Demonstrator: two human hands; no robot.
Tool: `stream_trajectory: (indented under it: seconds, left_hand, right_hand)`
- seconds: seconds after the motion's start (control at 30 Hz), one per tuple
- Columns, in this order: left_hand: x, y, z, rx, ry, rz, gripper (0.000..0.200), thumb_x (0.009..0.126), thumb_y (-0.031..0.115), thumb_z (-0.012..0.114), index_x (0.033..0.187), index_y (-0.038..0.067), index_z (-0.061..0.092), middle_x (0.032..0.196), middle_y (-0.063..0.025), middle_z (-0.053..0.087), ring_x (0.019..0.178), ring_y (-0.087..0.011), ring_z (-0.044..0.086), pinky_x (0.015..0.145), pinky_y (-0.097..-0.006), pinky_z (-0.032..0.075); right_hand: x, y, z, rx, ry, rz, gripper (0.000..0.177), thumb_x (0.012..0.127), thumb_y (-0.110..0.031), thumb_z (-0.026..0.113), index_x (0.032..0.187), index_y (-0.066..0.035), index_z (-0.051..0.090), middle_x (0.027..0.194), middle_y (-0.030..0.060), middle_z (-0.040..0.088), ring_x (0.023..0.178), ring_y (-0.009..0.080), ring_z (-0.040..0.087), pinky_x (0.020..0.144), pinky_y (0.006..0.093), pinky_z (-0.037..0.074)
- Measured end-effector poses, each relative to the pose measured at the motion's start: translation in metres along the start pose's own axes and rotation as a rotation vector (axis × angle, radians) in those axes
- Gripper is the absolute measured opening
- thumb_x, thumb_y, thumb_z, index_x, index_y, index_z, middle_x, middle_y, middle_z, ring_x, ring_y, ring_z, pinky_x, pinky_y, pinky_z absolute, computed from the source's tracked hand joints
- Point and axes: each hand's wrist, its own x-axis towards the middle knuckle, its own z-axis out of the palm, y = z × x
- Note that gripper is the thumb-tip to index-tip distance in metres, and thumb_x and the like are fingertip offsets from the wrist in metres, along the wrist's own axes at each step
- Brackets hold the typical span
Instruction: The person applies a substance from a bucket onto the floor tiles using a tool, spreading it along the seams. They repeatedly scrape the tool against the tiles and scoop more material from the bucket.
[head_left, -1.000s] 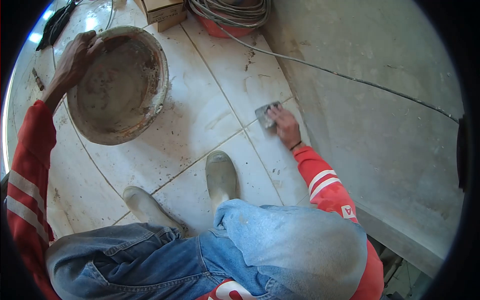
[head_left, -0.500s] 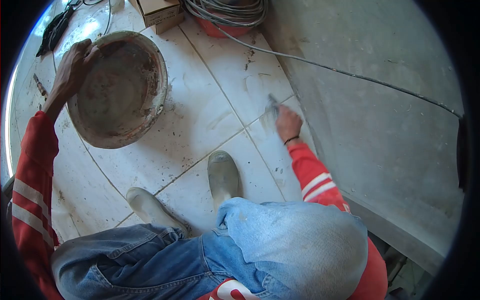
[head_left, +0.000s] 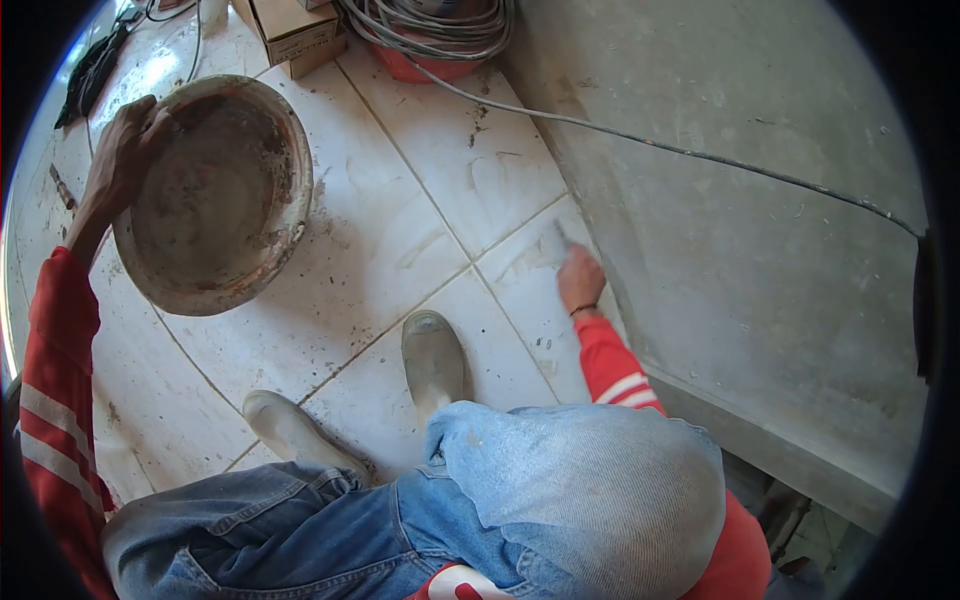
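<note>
My left hand [head_left: 128, 150] is closed over the left rim of a round, shallow basin [head_left: 210, 190]. Dried cement-like residue crusts the basin, which is tilted so its inside faces me. Low over the white tiles beside the wall, my right hand [head_left: 582, 280] is closed around a small grey scraper [head_left: 562, 232]. Motion blurs this tool, and its handle is hidden in my fist. Greyish smears and crumbs mark the tiles [head_left: 500, 265] around it.
A grey wall [head_left: 740, 230] rises at the right, crossed by a cable [head_left: 680, 150]. Coiled cable [head_left: 440, 40] lies over a red tub [head_left: 420, 68], near cardboard boxes [head_left: 295, 35]. My boots [head_left: 434, 355] stand on the tiles. A dark bag-like thing [head_left: 88, 75] lies upper left.
My right hand has moved slightly down along the tile, nearer to me, with the scraper. The basin, still in my left hand, appears lower and farther left, partly because the view has shifted.
</note>
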Motion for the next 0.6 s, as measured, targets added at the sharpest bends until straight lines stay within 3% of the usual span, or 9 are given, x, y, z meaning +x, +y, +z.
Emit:
stream_trajectory:
  seconds: [0.13,0.23,0.27,0.33,0.47,0.5,0.53,0.6]
  left_hand:
    - [0.001,-0.010,0.000,-0.062,-0.014,-0.087,0.066,0.104,0.049,0.053,0.141,-0.005,0.057,0.141,-0.0267,0.059,0.133,-0.0381,0.055,0.114,-0.0425,0.039]
    - [0.007,-0.018,0.005,-0.059,-0.019,-0.079,0.067,0.104,0.050,0.053,0.141,-0.006,0.056,0.139,-0.0274,0.060,0.132,-0.0383,0.056,0.113,-0.0424,0.040]
    - [0.005,-0.018,0.005,-0.046,-0.021,-0.077,0.067,0.104,0.050,0.053,0.141,-0.006,0.056,0.138,-0.0276,0.061,0.132,-0.0382,0.056,0.112,-0.0425,0.040]
    - [0.004,-0.025,0.010,-0.038,0.030,-0.041,0.066,0.105,0.049,0.053,0.141,-0.006,0.056,0.137,-0.0281,0.061,0.131,-0.0387,0.056,0.112,-0.0429,0.040]
    - [0.001,-0.036,0.015,-0.005,-0.011,-0.075,0.066,0.105,0.046,0.053,0.146,-0.006,0.051,0.144,-0.0270,0.056,0.137,-0.0361,0.052,0.116,-0.0410,0.038]
    - [0.003,-0.046,0.020,-0.037,-0.001,-0.075,0.066,0.104,0.046,0.054,0.145,-0.006,0.052,0.142,-0.0271,0.057,0.134,-0.0366,0.055,0.114,-0.0417,0.040]
    - [0.007,-0.053,0.023,-0.068,0.012,-0.076,0.067,0.104,0.047,0.055,0.144,-0.006,0.054,0.141,-0.0272,0.059,0.131,-0.0371,0.057,0.112,-0.0423,0.042]
    - [0.006,-0.050,0.023,-0.068,0.011,-0.085,0.067,0.104,0.047,0.055,0.144,-0.007,0.053,0.140,-0.0274,0.058,0.131,-0.0365,0.057,0.112,-0.0421,0.042]
  right_hand:
    - [-0.071,-0.062,-0.034,0.335,-0.176,-0.324,0.034,0.088,-0.010,0.059,0.120,-0.011,0.072,0.105,0.0178,0.074,0.090,0.0416,0.070,0.079,0.0527,0.056]
    - [-0.057,-0.053,-0.037,0.239,-0.162,-0.160,0.038,0.088,-0.010,0.058,0.125,-0.014,0.069,0.106,0.0129,0.074,0.092,0.0395,0.070,0.080,0.0521,0.057]
    - [-0.041,-0.034,-0.031,0.220,-0.013,-0.162,0.037,0.089,-0.011,0.059,0.124,-0.014,0.069,0.105,0.0145,0.074,0.091,0.0406,0.070,0.079,0.0531,0.057]
    - [-0.010,0.002,-0.032,0.096,0.005,-0.001,0.032,0.090,-0.012,0.060,0.121,-0.011,0.069,0.103,0.0176,0.073,0.091,0.0429,0.070,0.077,0.0542,0.056]
    - [-0.004,0.050,-0.001,0.006,0.174,-0.112,0.032,0.089,-0.012,0.060,0.120,-0.012,0.070,0.103,0.0160,0.073,0.089,0.0417,0.070,0.078,0.0526,0.056]
    - [-0.022,0.041,0.003,-0.056,-0.040,-0.046,0.033,0.089,-0.013,0.060,0.120,-0.013,0.070,0.106,0.0146,0.073,0.091,0.0396,0.071,0.080,0.0512,0.057]
    - [-0.042,0.024,-0.006,0.071,-0.007,-0.159,0.030,0.089,-0.012,0.060,0.117,-0.012,0.070,0.105,0.0131,0.073,0.091,0.0385,0.071,0.079,0.0510,0.056]
    - [-0.063,-0.006,-0.040,0.251,-0.154,-0.240,0.030,0.089,-0.011,0.061,0.117,-0.012,0.069,0.107,0.0117,0.073,0.092,0.0380,0.071,0.079,0.0505,0.056]
